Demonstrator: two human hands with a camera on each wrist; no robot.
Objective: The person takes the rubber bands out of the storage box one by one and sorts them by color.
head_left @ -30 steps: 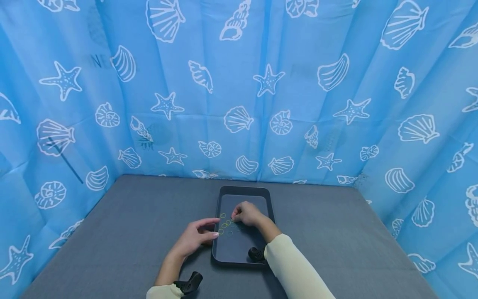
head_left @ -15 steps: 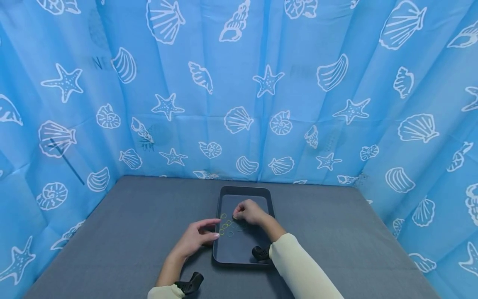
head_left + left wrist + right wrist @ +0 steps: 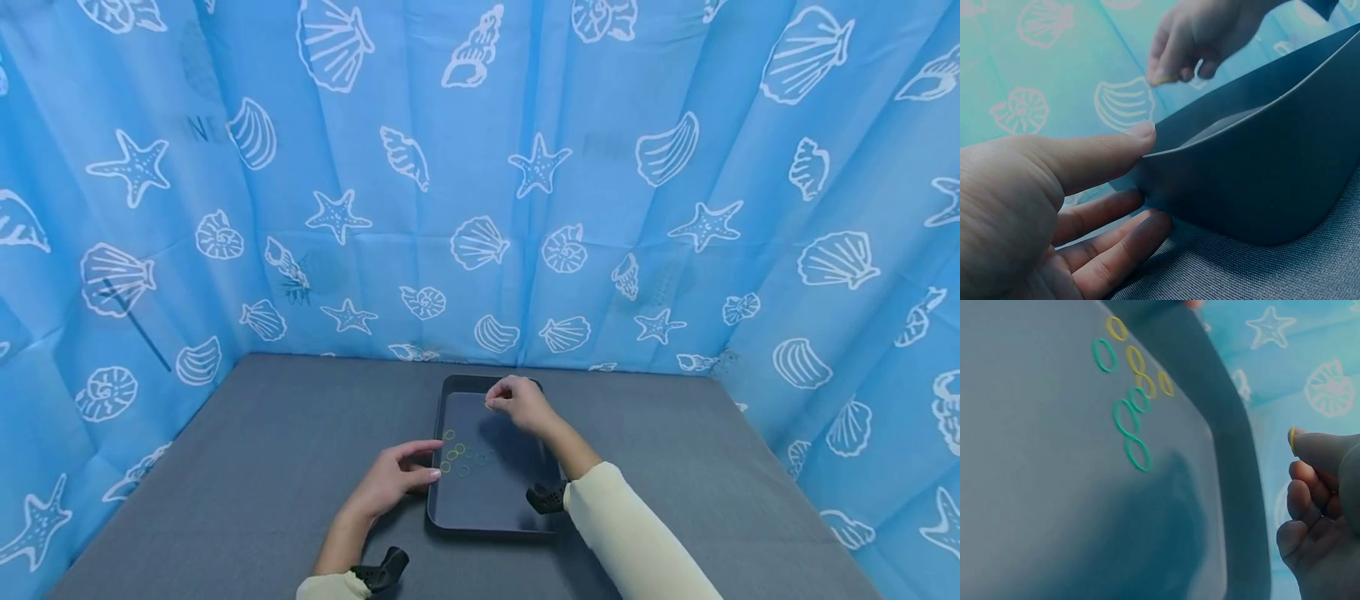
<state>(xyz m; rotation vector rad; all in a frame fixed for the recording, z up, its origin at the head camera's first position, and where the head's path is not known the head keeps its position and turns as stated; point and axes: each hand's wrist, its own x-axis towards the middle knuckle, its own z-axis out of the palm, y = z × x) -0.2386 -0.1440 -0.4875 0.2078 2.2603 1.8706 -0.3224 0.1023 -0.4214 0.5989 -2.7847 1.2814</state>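
My right hand (image 3: 521,407) pinches a small yellow rubber band (image 3: 1292,440) between thumb and forefinger, raised over the far part of the dark grey tray (image 3: 487,510). At the tray's left side my left hand (image 3: 390,477) rests its thumb (image 3: 1138,132) on the rim, while lower fingers (image 3: 1113,259) lie against the outer wall. Inside the tray, near the left wall, several yellow rubber bands (image 3: 1140,374) lie beside several green rubber bands (image 3: 1127,434). Some bands touch or overlap. From the head view the green ones are faint against the tray floor.
A grey cloth-covered table (image 3: 300,442) surrounds the tray. Behind it and at both sides hangs a blue curtain (image 3: 420,275) with white shell and starfish prints. Black wrist mounts (image 3: 546,497) sit at the cream sleeves.
My right hand has lifted from among the bands and moved to the far right, carrying a yellow rubber band. My left hand has stayed at the tray's left rim.
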